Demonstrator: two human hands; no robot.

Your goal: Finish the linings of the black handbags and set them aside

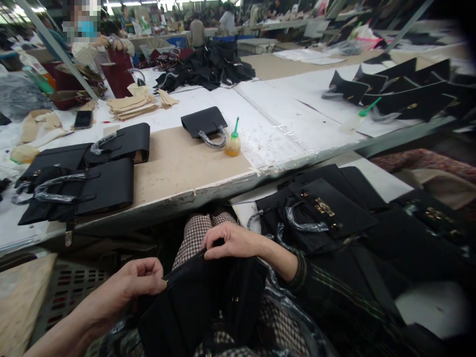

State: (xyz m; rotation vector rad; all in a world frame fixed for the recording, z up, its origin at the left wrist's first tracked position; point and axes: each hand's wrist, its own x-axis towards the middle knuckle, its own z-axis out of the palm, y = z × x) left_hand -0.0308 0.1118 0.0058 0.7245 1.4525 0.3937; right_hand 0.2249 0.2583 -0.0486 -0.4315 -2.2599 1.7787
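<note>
A black handbag (201, 297) lies across my lap, over checked trousers. My left hand (143, 277) pinches its upper edge at the left, thumb and forefinger pressed together. Farther along the same edge, my right hand (226, 240) grips the bag between thumb and fingers, with a gap showing inside the curl. Dark cloth-like folds and a small gold-coloured fitting show below my right hand. Clear plastic wrapping surrounds the bag's lower right side. The bag's lower part runs out of view.
Black handbags with wrapped handles (107, 186) lie on the table's left; others (316, 208) are stacked at my right. A glue bottle (233, 145) stands near a black bag piece (204, 122). A plastic crate (74, 287) sits lower left. A person stands across the table.
</note>
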